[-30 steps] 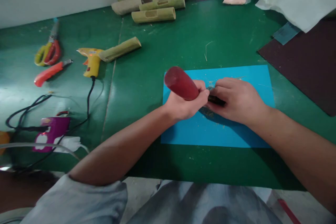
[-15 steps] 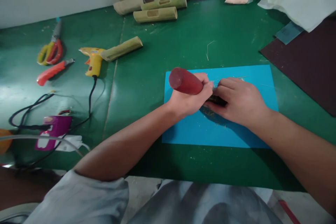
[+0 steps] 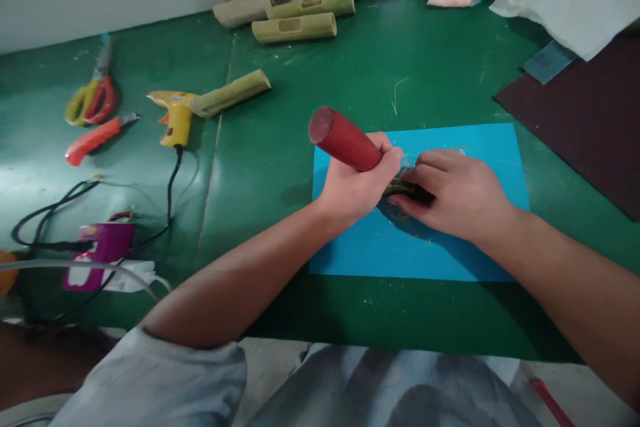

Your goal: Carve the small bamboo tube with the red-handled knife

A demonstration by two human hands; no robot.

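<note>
My left hand [image 3: 357, 180] is closed round a tool with a thick red handle [image 3: 345, 139]. The handle leans up and to the left; its working end is hidden behind my fingers. My right hand [image 3: 455, 193] is closed on a dark, narrow piece of bamboo [image 3: 411, 191], most of it covered by my palm and fingers. The two hands are close together, and the bamboo's near end meets my left hand. Under both lies a bright blue sheet [image 3: 360, 253] sprinkled with small pale shavings.
On the green table [image 3: 280, 167], cut bamboo tubes [image 3: 295, 28] lie at the back. To the left are a yellow glue gun [image 3: 176, 121], another bamboo tube [image 3: 233, 93], scissors [image 3: 91, 100], a red-handled cutter [image 3: 95, 141] and a purple power strip [image 3: 107, 243]. A dark board [image 3: 580, 127] lies right.
The red handle has tipped up and to the left with my left hand, so more of the dark bamboo shows. My right hand has hardly moved.
</note>
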